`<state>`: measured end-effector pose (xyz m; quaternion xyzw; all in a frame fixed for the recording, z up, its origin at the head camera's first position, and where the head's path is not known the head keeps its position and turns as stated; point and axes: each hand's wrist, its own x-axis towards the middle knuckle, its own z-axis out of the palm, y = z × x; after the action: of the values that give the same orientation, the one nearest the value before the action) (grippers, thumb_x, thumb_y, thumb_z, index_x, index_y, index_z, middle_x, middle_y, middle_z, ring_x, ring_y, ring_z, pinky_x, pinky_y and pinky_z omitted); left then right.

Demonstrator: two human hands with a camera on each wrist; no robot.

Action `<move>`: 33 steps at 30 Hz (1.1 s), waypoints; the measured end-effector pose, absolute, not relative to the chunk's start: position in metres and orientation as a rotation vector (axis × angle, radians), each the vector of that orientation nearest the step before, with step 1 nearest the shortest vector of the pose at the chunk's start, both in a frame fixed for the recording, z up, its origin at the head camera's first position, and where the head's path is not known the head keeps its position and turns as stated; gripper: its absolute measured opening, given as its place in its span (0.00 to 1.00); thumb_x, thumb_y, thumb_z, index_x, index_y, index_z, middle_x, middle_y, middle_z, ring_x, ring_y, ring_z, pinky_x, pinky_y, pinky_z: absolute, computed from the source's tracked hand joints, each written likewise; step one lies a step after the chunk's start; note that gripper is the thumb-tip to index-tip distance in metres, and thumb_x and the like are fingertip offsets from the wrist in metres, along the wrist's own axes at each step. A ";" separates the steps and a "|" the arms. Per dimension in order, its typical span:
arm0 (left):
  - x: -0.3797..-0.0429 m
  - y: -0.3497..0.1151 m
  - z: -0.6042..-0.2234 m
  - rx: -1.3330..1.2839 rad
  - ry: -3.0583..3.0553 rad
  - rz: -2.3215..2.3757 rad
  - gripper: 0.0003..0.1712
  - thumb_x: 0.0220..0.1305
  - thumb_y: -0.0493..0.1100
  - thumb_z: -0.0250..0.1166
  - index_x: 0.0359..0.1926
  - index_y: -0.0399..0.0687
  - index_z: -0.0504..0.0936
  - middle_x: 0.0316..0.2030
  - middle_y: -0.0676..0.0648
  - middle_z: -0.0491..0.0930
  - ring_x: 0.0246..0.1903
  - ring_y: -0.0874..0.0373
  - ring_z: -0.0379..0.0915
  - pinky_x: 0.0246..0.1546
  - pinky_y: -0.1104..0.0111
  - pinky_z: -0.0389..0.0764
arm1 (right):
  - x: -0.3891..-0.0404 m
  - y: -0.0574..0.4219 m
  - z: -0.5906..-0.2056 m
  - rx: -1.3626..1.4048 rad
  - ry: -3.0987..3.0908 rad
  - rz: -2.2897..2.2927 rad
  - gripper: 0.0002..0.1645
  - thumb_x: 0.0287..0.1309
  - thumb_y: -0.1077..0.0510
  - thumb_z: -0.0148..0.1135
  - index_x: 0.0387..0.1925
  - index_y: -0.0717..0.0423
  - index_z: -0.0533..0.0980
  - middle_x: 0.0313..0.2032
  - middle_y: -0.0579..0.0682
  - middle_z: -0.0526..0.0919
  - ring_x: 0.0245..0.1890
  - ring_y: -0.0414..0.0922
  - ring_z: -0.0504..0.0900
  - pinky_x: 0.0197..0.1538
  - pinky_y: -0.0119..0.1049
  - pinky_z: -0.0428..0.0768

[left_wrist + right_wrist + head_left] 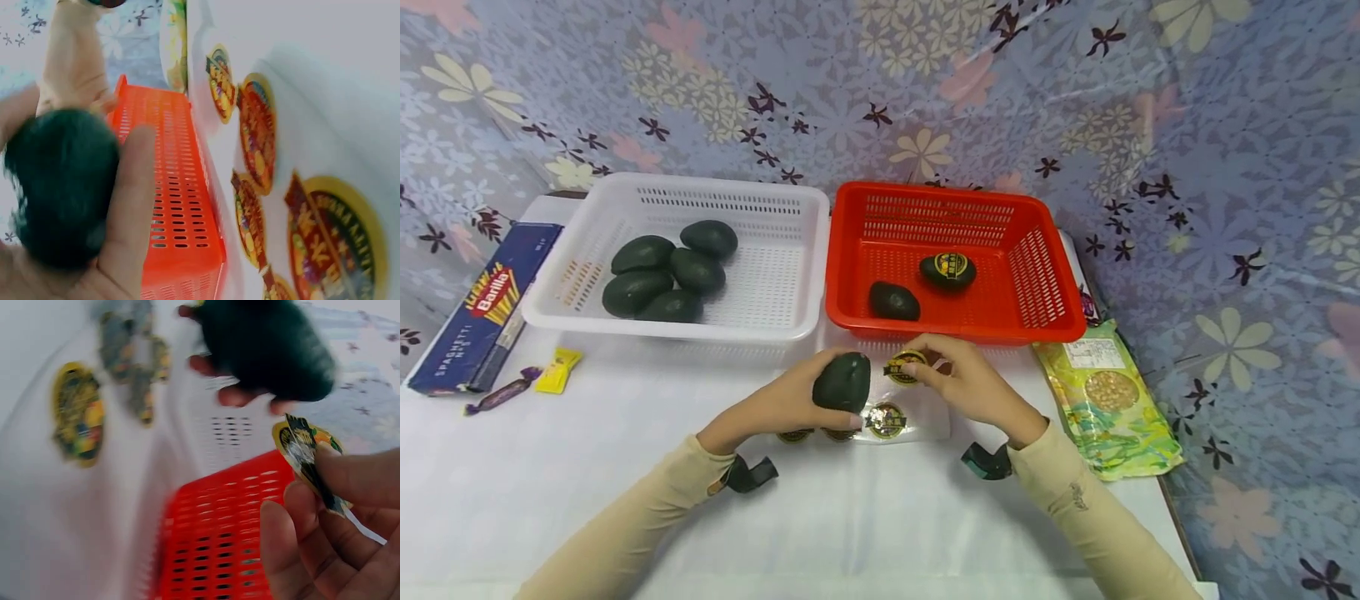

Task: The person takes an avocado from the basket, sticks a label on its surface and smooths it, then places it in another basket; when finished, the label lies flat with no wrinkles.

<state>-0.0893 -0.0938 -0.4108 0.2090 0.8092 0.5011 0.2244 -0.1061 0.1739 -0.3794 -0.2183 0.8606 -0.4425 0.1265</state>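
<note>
An avocado [842,383], dark green, is gripped in my left hand [797,398] above the table, in front of the baskets. Between thumb and fingers my right hand [970,382] pinches a round black-and-gold sticker [309,453], a short gap to the right of the avocado. Below both hands lies a clear sheet of stickers [917,421], with several stickers like the sticker [337,244] still on it; the left hand covers part of it. In the red basket [1030,325] sit a labelled avocado [942,275] and another avocado [893,302] whose visible side shows no sticker.
A white basket [767,329] at the back left holds several avocados [647,271]. Left of it lie a spaghetti box [482,308], a purple-wrapped candy [503,392] and a yellow candy [558,371]. A green-yellow bag [1112,404] lies at the right edge.
</note>
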 end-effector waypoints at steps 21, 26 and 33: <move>-0.089 -0.087 -0.401 0.601 2.092 1.713 0.60 0.45 0.40 0.81 0.73 0.69 0.54 0.66 0.48 0.67 0.63 0.49 0.68 0.66 0.49 0.70 | -0.082 0.145 -0.353 -0.516 2.320 -1.754 0.09 0.69 0.58 0.61 0.48 0.54 0.77 0.33 0.51 0.84 0.29 0.43 0.78 0.30 0.35 0.80; -0.084 -0.083 -0.394 0.584 2.052 1.777 0.60 0.45 0.37 0.81 0.73 0.67 0.55 0.65 0.50 0.69 0.61 0.51 0.70 0.63 0.54 0.74 | -0.076 0.133 -0.348 -0.466 2.183 -1.953 0.10 0.69 0.59 0.60 0.49 0.56 0.74 0.30 0.46 0.82 0.30 0.42 0.77 0.33 0.32 0.78; -0.077 -0.076 -0.384 0.547 2.075 1.847 0.58 0.43 0.38 0.82 0.71 0.63 0.57 0.63 0.51 0.70 0.56 0.52 0.74 0.58 0.56 0.79 | -0.071 0.120 -0.346 -0.607 2.262 -2.003 0.10 0.67 0.64 0.60 0.48 0.60 0.74 0.27 0.45 0.82 0.29 0.40 0.78 0.35 0.32 0.80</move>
<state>-0.0770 -0.0761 -0.3843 0.1909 0.7240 0.6446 0.1545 -0.0709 0.1198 -0.3460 -0.1968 0.7337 -0.6497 0.0302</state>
